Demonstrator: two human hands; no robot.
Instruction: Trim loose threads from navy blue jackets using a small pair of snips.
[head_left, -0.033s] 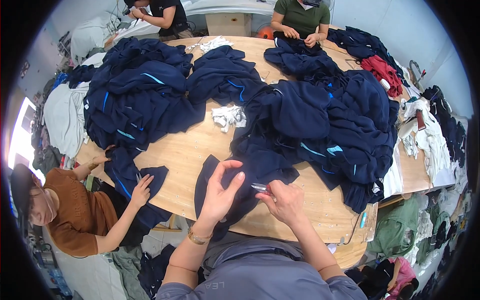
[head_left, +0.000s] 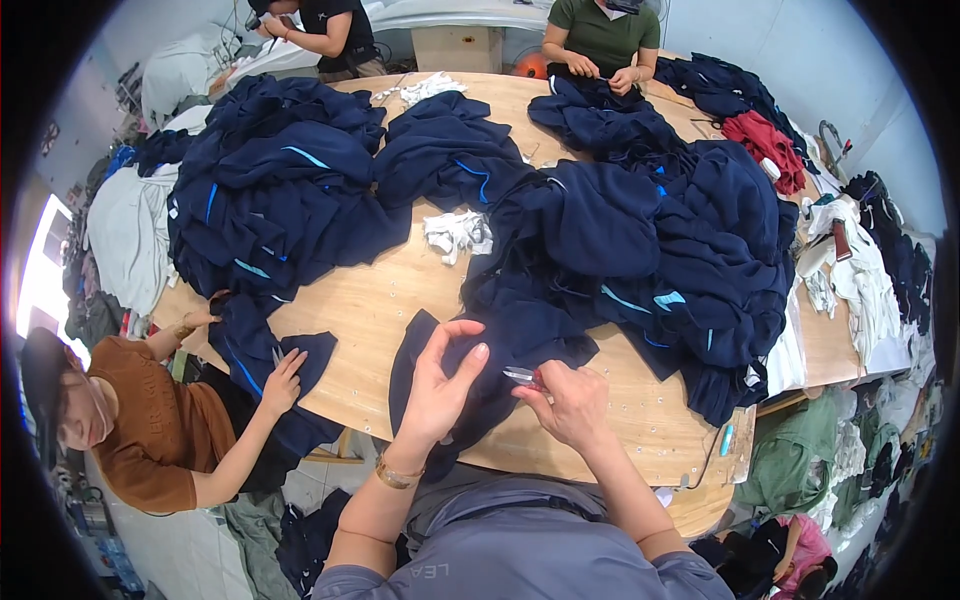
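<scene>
A navy garment [head_left: 500, 335] lies in front of me, spread over the table's near edge. My left hand [head_left: 438, 392] rests over it, open, with thumb and index finger apart and dark cloth between them; its other fingers are mostly hidden. Just to its right, my right hand [head_left: 573, 405] is closed around small thread snips [head_left: 519, 376]. Their silver blades point left toward my left thumb, and a bit of red handle shows at my fingers. The blade tips are close above the cloth; whether they touch it I cannot tell.
Navy garments pile up at the left [head_left: 270, 190] and right [head_left: 690, 240] of the wooden table [head_left: 370, 300]. White scraps [head_left: 458, 235] lie mid-table, a turquoise cutter [head_left: 726, 440] at the right edge. A co-worker in brown [head_left: 160, 430] trims cloth at my left; two others work across the table.
</scene>
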